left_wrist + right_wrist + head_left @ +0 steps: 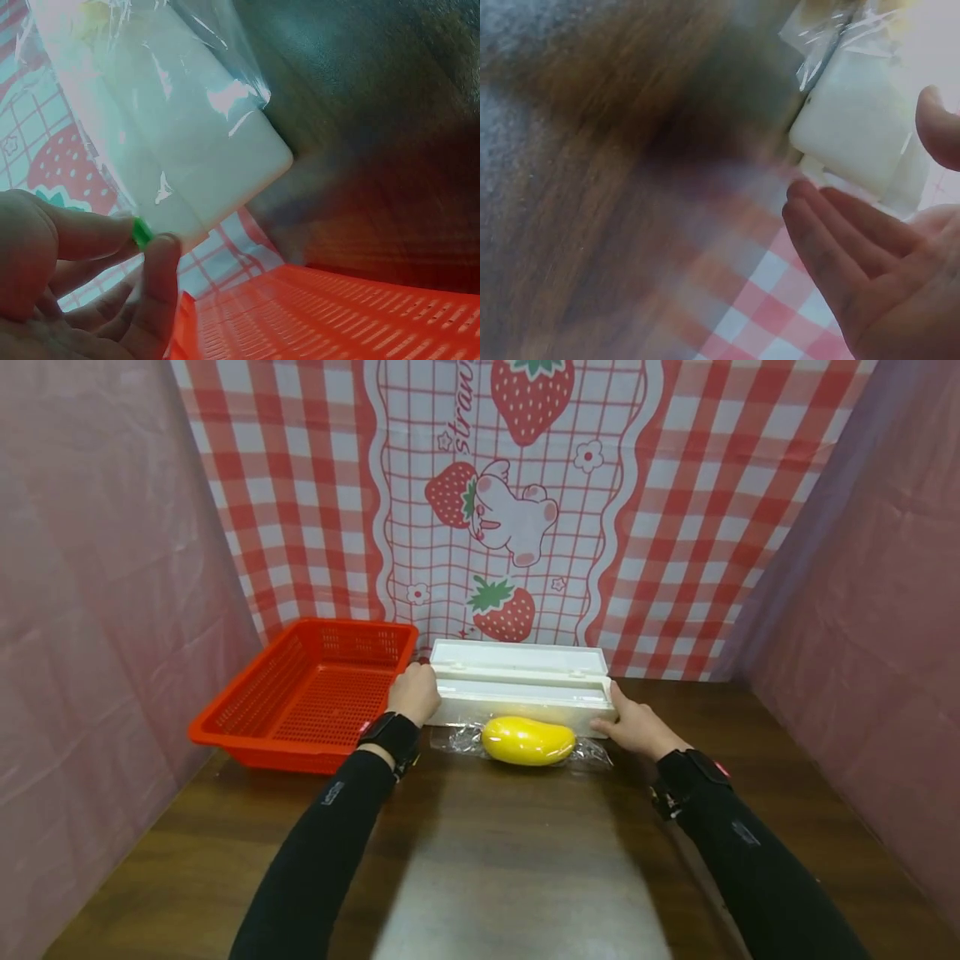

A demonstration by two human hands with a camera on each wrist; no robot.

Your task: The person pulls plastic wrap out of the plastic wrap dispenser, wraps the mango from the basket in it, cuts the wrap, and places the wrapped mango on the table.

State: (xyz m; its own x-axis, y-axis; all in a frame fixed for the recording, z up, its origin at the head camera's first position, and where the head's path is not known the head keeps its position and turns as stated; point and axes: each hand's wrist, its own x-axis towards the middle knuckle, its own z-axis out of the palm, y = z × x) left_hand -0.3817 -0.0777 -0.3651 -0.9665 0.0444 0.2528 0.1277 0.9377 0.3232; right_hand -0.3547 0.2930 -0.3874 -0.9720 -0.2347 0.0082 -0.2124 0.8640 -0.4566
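A white cling film dispenser [525, 714] stands at the back with its lid [517, 654] raised. At its left end is my left hand [415, 693]; in the left wrist view, thumb and forefinger pinch a small green slider [142, 233] at the dispenser's edge. My right hand [636, 724] is at the opposite end, thumb toward the front. The right wrist view shows its fingers [840, 240] extended beside the dispenser's end, thumb spread away. A yellow mango [528, 741] lies against the front, with clear film [457, 739] around it and sticking out on both sides.
A red perforated basket [300, 693] sits left of the dispenser, close to my left wrist. Behind hangs a checked strawberry cloth [300, 485]. Pink cloth walls [862, 610] flank the brown wooden table [525, 860].
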